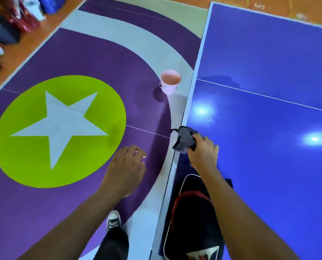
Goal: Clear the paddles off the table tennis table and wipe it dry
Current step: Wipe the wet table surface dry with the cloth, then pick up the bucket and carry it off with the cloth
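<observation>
Two hands in view: R hand (pixel 203 151) is clamped on a dark grey cloth (pixel 184 139), fingers curled round the bunched fabric, right at the edge of the blue bench (pixel 269 72) on the person's L side; part of the cloth pokes out past that edge. L hand (pixel 127 166) hovers off the bench, over the floor (pixel 100 53), fingers apart and relaxed, holding nothing. Black case (pixel 190 212) w/ white piping and a red arc lies flat on the bench by the same edge, nearer the person than the cloth, partly under the R forearm. Bench top shows a white centre line and 2 bright light reflections; can't tell if it's wet. Pink bucket (pixel 170 81) stands upright on the floor just beside the bench edge, further away than the cloth. Floor is purple w/ grey bands, plus a green circle (pixel 25 147) w/ a grey star (pixel 59 124) in it. One dark sneaker (pixel 113 221) w/ white laces shows below the L forearm. Bags (pixel 15 19), blurred, sit along the orange strip at far L.
</observation>
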Demonstrator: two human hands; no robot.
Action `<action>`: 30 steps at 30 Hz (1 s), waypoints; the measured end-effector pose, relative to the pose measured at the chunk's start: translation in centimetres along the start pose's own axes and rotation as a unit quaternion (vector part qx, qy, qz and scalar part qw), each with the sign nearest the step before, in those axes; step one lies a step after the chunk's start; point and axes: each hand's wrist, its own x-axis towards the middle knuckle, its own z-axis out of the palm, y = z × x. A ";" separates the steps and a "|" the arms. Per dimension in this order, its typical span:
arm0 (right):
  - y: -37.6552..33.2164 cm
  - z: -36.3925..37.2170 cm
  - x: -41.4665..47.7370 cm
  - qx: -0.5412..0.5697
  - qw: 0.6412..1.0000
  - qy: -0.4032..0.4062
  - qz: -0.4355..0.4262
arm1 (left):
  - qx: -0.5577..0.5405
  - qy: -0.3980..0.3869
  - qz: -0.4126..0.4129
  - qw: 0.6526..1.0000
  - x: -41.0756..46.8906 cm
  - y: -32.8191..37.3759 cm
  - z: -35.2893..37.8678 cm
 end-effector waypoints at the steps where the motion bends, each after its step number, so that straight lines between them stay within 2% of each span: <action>1: -1.3 -0.6 -0.4 0.006 1.000 0.008 0.014 | 0.004 0.018 0.023 1.000 0.0 -1.2 -1.0; 7: -11.3 -2.2 -3.0 0.068 0.992 0.087 0.055 | -0.003 0.111 0.109 0.988 -0.4 -9.7 -6.7; 14: -20.3 -2.2 -2.1 0.140 0.983 0.091 0.074 | -0.019 0.125 0.130 0.983 2.8 -16.2 -8.8; 18: -22.9 -2.2 2.1 0.130 0.984 0.087 0.081 | -0.047 0.078 0.092 0.992 7.4 -19.3 -8.5; 22: -24.8 -1.5 7.7 0.143 0.980 0.095 0.097 | -0.025 0.067 0.126 0.989 13.3 -22.4 -8.4; 26: -26.6 -0.2 13.9 0.164 0.976 0.075 0.123 | -0.042 0.003 0.086 0.995 19.1 -26.1 -8.6; 30: -29.3 0.0 20.1 0.182 0.972 0.060 0.140 | -0.025 -0.006 0.100 0.995 24.8 -29.3 -9.8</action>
